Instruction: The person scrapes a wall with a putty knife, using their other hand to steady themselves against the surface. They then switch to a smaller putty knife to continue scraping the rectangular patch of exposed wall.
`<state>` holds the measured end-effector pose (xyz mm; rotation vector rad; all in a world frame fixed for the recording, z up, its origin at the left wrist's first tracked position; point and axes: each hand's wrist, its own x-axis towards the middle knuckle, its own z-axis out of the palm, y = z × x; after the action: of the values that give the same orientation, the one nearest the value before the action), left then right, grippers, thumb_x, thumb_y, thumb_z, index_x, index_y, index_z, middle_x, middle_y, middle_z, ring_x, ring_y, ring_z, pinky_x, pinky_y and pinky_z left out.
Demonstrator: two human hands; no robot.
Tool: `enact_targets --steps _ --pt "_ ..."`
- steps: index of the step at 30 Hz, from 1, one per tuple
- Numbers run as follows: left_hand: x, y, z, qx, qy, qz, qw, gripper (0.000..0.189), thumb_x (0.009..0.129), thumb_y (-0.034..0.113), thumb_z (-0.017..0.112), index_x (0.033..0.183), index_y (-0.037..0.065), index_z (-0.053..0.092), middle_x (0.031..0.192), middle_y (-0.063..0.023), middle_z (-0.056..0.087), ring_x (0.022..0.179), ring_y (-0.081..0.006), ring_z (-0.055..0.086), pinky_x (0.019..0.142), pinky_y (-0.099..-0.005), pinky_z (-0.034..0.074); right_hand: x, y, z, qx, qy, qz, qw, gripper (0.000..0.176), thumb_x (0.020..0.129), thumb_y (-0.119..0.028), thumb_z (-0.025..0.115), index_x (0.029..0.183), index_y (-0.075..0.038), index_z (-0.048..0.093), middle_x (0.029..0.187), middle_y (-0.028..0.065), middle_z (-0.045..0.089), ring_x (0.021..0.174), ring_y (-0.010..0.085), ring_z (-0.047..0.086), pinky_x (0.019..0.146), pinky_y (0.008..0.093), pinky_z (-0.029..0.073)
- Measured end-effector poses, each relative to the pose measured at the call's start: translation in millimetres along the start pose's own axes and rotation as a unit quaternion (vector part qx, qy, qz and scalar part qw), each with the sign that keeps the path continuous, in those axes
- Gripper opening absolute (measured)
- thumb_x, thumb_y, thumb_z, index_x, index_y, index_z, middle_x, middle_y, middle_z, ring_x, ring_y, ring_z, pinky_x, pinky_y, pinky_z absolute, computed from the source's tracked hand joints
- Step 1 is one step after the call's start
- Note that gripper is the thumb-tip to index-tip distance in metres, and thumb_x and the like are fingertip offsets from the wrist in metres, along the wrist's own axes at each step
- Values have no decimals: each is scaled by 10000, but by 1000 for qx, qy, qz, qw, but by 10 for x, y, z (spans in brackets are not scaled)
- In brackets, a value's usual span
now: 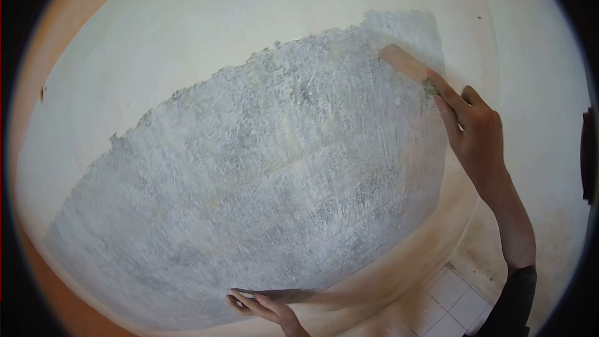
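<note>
On the right, my right hand (477, 122) is closed round the handle of a flat scraper (404, 63). The scraper's broad blade points up and left, over the upper right part of a rough grey patch (262, 150) on the wall. Down at the bottom, my left hand (265, 309) is closed on a thin dark flat tool (284, 294), which extends to the right along the patch's lower edge. Its exact shape is hard to make out.
Pale wall (206, 19) surrounds the grey patch, with orange bands at the outer edges. A wall corner runs down the right side. White floor tiles (449, 290) show at the lower right, and a dark object (588, 156) stands at the far right edge.
</note>
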<state>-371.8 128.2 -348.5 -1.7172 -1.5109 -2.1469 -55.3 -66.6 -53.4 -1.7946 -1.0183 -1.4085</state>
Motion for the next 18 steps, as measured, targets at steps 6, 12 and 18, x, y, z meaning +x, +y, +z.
enact_targets --steps 6,12,18 --pt "-85 -151 130 97 -34 66 992 658 1093 399 285 1581 -32 191 1631 -294 -15 1513 -448 4 1201 -598 85 60 -111 73 45 35 -28 998 364 943 -299 693 1301 -238 673 667 67 511 475 196 518 467 342 449" --pt "-139 -336 180 56 -43 63 996 694 1076 407 408 1602 22 172 1646 -314 -44 1520 -485 -12 1195 -613 75 248 -325 117 -4 64 -35 997 362 976 -317 644 1332 -249 648 695 77 551 455 183 544 434 318 460" --pt "-129 -290 54 30 -93 27 995 681 1083 381 384 1599 0 156 1639 -327 -75 1524 -470 -59 1205 -601 41 161 -320 106 -27 17 -39 999 358 999 -321 610 1343 -226 636 714 93 593 452 180 564 422 312 463"
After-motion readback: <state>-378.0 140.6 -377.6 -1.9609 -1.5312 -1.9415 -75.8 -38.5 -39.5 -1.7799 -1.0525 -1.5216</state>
